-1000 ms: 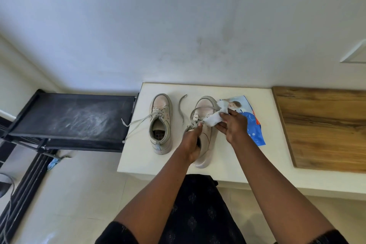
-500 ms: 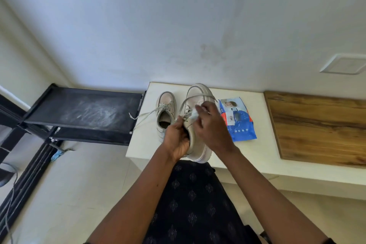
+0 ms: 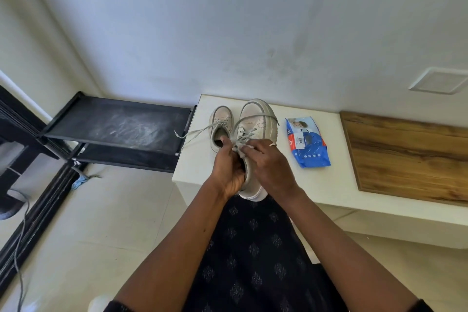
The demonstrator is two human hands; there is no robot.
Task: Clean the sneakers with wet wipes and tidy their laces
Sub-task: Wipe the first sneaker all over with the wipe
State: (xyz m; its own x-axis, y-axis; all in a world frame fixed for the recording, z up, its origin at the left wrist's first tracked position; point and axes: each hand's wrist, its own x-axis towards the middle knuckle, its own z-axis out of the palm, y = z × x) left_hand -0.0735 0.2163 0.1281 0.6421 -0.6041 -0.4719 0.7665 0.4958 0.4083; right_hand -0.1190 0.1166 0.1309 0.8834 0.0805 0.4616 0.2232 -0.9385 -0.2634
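The only print is on the blue wet wipes pack [image 3: 310, 153] lying on the bench [image 3: 291, 185]. A red patch [image 3: 291, 141] near its left edge carries white figures, turned sideways, that seem to read "82". The barcode sticker [image 3: 300, 140] beside it and the remaining lettering are too small to read.

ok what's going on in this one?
A person is cleaning shoes. The left hand grips a sneaker by its heel end, raised above the bench, while the right hand presses a wet wipe near its laces. The second sneaker sits on the bench with loose laces trailing left, and the wipes pack lies to the right.
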